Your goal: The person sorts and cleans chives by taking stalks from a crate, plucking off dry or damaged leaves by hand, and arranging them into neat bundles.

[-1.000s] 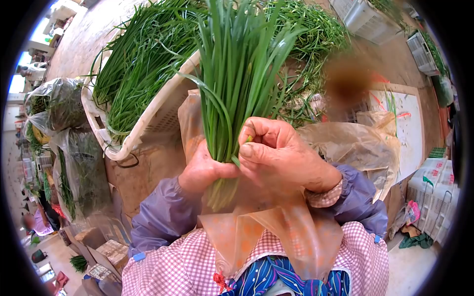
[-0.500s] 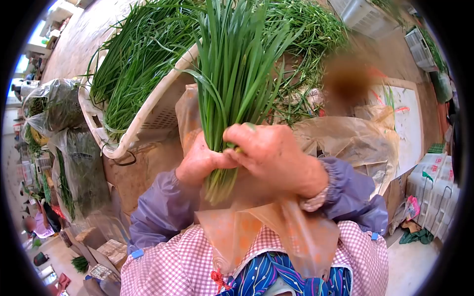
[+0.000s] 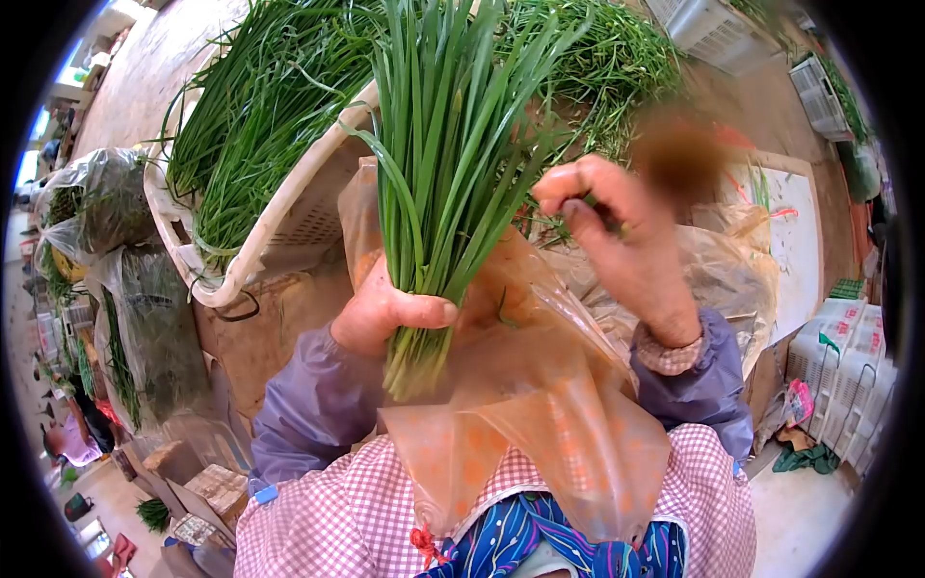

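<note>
A bunch of long green leafy stalks stands upright in my left hand, whose fingers and thumb wrap round it near the pale stem ends. To the right of the bunch and apart from it is my right hand, its fingers curled in a pinch with a small bit of green between them. Behind the bunch, at the upper left, a white crate holds more of the long green stalks. An orange-brown plastic sheet covers my lap.
A heap of loose greens lies beyond my right hand. On the right are a white board, crumpled plastic and stacked white crates. Plastic bags of greens stand at the left, with a person further off.
My right hand has moved away from the bunch, up and to the right, with a green bit in its fingers. My left hand still holds the bunch, slightly further left.
</note>
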### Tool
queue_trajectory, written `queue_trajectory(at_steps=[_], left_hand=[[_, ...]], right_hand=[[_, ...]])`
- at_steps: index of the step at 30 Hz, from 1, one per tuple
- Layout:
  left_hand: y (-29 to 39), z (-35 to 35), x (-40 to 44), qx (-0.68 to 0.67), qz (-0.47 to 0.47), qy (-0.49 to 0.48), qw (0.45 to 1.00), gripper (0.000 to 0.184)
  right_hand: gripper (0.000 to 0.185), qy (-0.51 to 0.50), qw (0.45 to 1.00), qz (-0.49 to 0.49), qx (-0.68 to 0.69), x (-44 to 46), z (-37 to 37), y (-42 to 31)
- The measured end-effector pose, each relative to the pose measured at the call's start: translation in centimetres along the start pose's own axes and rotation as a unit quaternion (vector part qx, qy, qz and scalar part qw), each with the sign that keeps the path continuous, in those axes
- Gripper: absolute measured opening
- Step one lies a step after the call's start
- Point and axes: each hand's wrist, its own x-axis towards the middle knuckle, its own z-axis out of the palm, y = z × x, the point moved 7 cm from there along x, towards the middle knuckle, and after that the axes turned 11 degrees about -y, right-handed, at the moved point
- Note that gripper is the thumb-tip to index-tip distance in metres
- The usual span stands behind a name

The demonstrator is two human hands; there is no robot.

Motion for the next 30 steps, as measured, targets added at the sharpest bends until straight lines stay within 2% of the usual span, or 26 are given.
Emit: queue_trajectory(at_steps=[1,4,9,12,13,15,17,18,20,21,23,24,25,26,27,28,29,30], left_hand=[[0.1,0.1,0.1,0.000,-0.001,0.000,1.000,0.055],[0.4,0.5,0.1,0.040,0.001,-0.018,0.999,0.056],[0.4,0.8,0.2,0.071,-0.006,-0.012,0.997,0.056],[0.3,0.5,0.2,0.047,-0.005,0.010,0.999,0.057],[0.3,0.4,0.1,0.046,-0.006,0.010,0.999,0.057],[0.1,0.3,-0.1,0.006,-0.027,-0.014,1.000,0.046],[0.0,0.0,-0.2,0.001,-0.024,-0.009,1.000,0.045],[0.0,-0.1,-0.2,-0.003,-0.021,-0.005,1.000,0.045],[0.0,0.0,-0.1,-0.005,-0.024,-0.003,1.000,0.049],[0.0,0.1,0.0,-0.006,-0.030,-0.006,1.000,0.054],[0.0,0.1,0.1,-0.012,-0.030,-0.012,0.999,0.054],[0.0,0.1,0.1,-0.018,-0.028,-0.015,0.999,0.053],[0.2,0.3,0.0,-0.011,-0.025,-0.017,0.999,0.053],[0.4,0.4,-0.2,-0.013,-0.021,-0.009,1.000,0.054],[0.7,0.5,-0.2,-0.012,-0.017,-0.004,1.000,0.054],[0.7,-0.2,-0.4,0.040,-0.035,-0.050,0.997,0.053],[0.7,-0.8,-0.6,0.069,-0.016,-0.041,0.997,0.059],[1.0,-1.1,-0.9,0.117,-0.013,-0.045,0.992,0.062]], right_hand=[[0.009,0.000,1.000,0.001,0.000,0.1,0.2,-0.4],[0.016,-0.093,0.993,0.017,-0.067,0.7,2.9,-2.1],[0.017,-0.086,0.987,0.045,-0.131,0.1,5.0,-0.6],[0.015,-0.081,0.981,0.020,-0.176,0.1,5.1,-0.4],[0.014,-0.088,0.983,0.006,-0.160,-0.1,5.0,-0.3],[0.014,-0.096,0.985,-0.009,-0.144,-0.4,4.7,-0.3],[0.011,-0.172,0.985,0.029,-0.005,-0.9,4.9,0.2],[0.011,-0.173,0.984,0.029,-0.005,-0.8,4.1,-0.2],[0.008,-0.146,0.985,0.091,0.025,-0.8,2.2,-0.1],[0.008,-0.145,0.985,0.091,0.025,-1.0,2.0,0.4],[0.007,-0.088,0.986,0.077,-0.115,-1.3,0.9,1.3],[0.008,-0.095,0.977,0.140,-0.127,-1.4,0.3,1.5],[0.008,-0.090,0.978,0.135,-0.129,-1.7,-0.3,2.2],[0.010,-0.072,0.949,0.120,-0.283,-2.0,-1.2,3.3],[0.012,-0.047,0.894,0.105,-0.432,-2.1,-1.9,4.0],[0.018,-0.037,0.869,0.124,-0.477,-2.0,-2.2,4.1],[0.018,-0.028,0.869,0.119,-0.480,-1.9,-2.2,3.4],[0.023,-0.016,0.906,-0.010,-0.422,-1.4,-0.9,0.0]])
